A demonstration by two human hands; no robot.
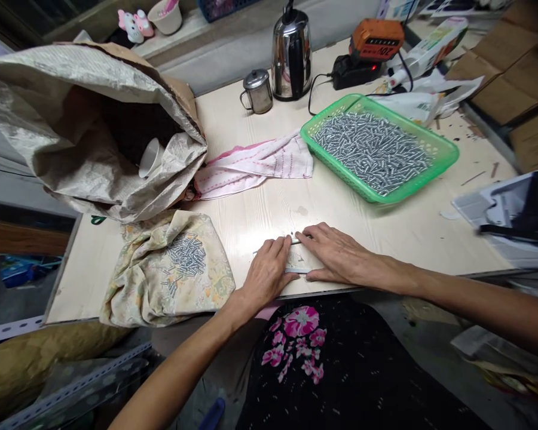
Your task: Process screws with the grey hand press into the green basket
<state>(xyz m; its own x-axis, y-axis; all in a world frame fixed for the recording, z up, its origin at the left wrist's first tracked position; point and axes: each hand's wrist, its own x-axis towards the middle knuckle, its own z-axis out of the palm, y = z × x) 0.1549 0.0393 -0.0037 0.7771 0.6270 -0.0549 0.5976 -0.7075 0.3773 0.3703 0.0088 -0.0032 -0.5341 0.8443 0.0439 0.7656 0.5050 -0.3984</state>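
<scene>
My left hand (pixel 267 273) and my right hand (pixel 334 253) lie flat on the pale wooden table (pixel 385 233) near its front edge, fingertips almost meeting. Between and under them sit a few small metal screws and a thin white strip (pixel 297 270); a thin rod (pixel 296 241) pokes out by my right fingertips. Whether either hand pinches one I cannot tell. A green plastic basket (pixel 446 156) full of silver screws stands to the upper right. A floral cloth (pixel 147 292) with a pile of screws (pixel 186 255) lies left of my left hand.
A large open paper sack (pixel 72 119) holding a white cup sits at the back left. A pink-and-white cloth (pixel 255 164), a steel mug (pixel 257 91), a kettle (pixel 291 54), an orange battery on its charger (pixel 374 45) and cardboard boxes (pixel 515 65) line the back.
</scene>
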